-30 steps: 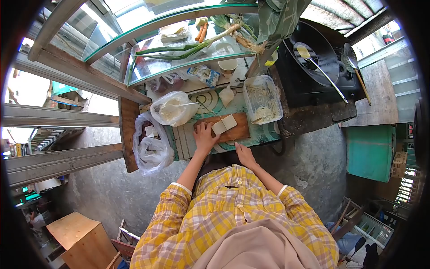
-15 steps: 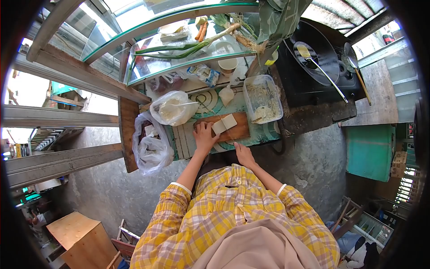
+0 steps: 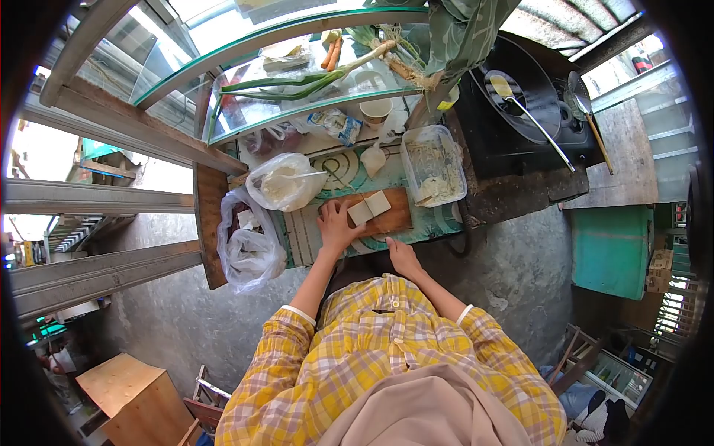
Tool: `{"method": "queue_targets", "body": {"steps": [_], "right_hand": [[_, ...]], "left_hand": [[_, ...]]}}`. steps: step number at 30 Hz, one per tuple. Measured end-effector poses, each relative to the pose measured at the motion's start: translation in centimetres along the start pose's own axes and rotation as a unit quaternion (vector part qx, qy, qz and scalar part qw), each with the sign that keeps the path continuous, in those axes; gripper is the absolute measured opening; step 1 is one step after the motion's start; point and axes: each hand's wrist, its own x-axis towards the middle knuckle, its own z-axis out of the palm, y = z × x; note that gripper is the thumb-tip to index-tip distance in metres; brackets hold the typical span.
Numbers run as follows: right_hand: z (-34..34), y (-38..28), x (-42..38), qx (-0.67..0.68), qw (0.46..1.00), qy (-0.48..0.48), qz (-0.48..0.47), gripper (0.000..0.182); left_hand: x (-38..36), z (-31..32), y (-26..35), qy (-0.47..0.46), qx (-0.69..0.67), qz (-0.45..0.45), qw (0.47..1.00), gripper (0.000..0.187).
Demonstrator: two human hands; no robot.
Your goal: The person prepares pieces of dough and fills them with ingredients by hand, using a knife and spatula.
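White plastic bag: hangs at the left end of the table, beside a wooden board edge, crumpled and partly open.
Clear bag: sits just behind it on the table, holding something pale, with a thin stick poking out.
Left hand: lies palm down on the near left part of the cutting board, fingers spread and flat, the fingertips touching the left white block (no pinch to be seen).
White block: two pale pieces side by side on the wooden cutting board, in the middle of the table, just in front of the person.
Right hand: rests at the near edge of the table, just below the cutting board, loosely curled; whether it holds anything cannot be told.
Plastic tub: stands behind and right of the board, open, with pale shreds inside.
Black wok: far right, with a ladle lying in it.
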Motion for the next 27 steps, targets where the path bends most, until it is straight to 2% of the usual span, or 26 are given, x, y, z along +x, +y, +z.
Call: {"method": "queue_targets", "body": {"steps": [1,4,7,10,13,19,25,27], "right_hand": [[0.0,-0.1,0.0,0.002,1.0,0.003,-0.002,0.053],[-0.1,-0.2,0.0,0.004,1.0,0.0,0.002,0.054],[-0.1,-0.3,0.0,-0.004,1.0,-0.004,0.012,0.054],[0.0,-0.2,0.1,-0.013,1.0,-0.001,0.005,0.055],[0.1,0.0,0.3,-0.015,1.0,-0.001,-0.002,0.055],[0.1,-0.1,0.4,-0.013,1.0,-0.002,0.003,0.054],[0.1,0.1,0.7,-0.016,1.0,-0.006,0.005,0.053],[0.1,0.2,0.8,-0.02,1.0,-0.013,0.005,0.053]], "left_hand": [[0.3,0.0,-0.1,0.022,-0.005,0.01,1.0,0.06],[2.2,0.6,0.2,0.009,-0.056,0.05,0.997,0.066],[3.9,1.9,1.0,0.013,0.008,0.145,0.989,0.071],[5.0,3.5,1.1,-0.066,0.044,0.159,0.984,0.069],[5.1,4.8,0.5,-0.078,0.088,0.183,0.976,0.065],[4.8,4.9,0.2,-0.029,0.113,0.206,0.971,0.064],[4.9,5.0,-0.1,-0.025,0.098,0.209,0.973,0.064],[5.0,4.9,0.1,-0.052,0.1,0.197,0.974,0.064]]}}
